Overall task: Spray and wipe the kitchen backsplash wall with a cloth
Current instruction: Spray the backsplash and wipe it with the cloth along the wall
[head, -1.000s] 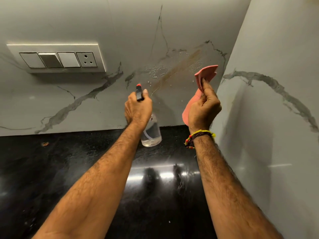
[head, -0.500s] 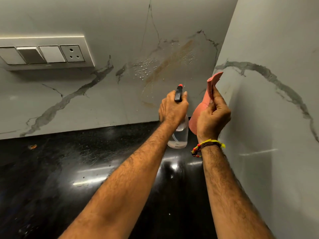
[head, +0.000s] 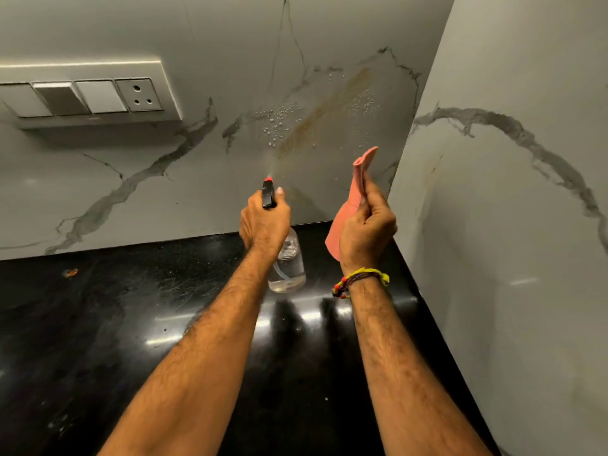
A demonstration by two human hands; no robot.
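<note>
Spraying step in hand, wipe not yet begun. Left to right: switch plate (head: 88,93) with a socket sits on the marble backsplash wall (head: 230,44), well clear of the work zone. Left hand (head: 265,222) is wrapped round the neck of the clear spray bottle (head: 288,264), a finger on the trigger, red nozzle tip aimed up at the wall; a faint mist shows just off the nozzle. Bottle hangs above the black counter (head: 98,324), not resting on it. Brown stain (head: 322,123) runs diagonally near the corner, with droplets beaded on either side of it. Right hand (head: 365,225) has fingers curled around the pink cloth (head: 357,182), held upright just off the wall beside the corner with the side wall (head: 510,225). Judgement: stain looks wet enough. Next move: bring the cloth flat onto the stain and rub along the streak; watch for runoff dripping to the counter.
</note>
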